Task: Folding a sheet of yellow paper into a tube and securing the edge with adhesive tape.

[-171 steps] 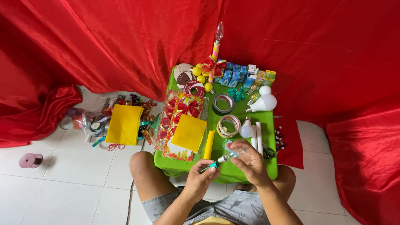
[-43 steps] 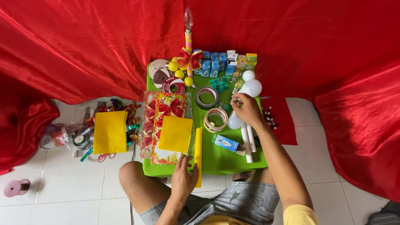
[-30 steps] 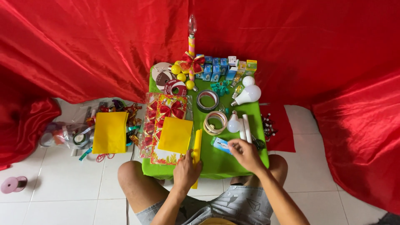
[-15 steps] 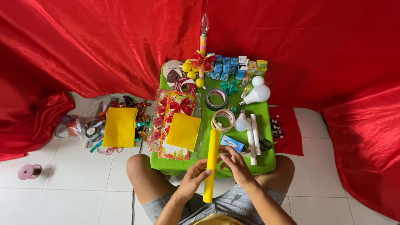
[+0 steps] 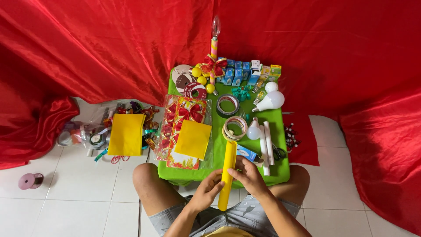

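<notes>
Low in the frame's centre, our left hand [image 5: 205, 193] and right hand [image 5: 249, 174] both grip the long yellow paper-wrapped tube [image 5: 227, 174], its axis running near-vertically between them.

Right hand [image 5: 251, 174] is back from the bulbs now and joins the left hand [image 5: 207, 193] on the yellow tube [image 5: 227, 173], lifted off the green table [image 5: 219, 127].

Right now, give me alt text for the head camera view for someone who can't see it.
A seated person's left hand and right hand hold a long yellow roll over the near edge of a small green table crowded with light bulbs, tape rolls and yellow sheets, with red cloth draped behind.
</notes>
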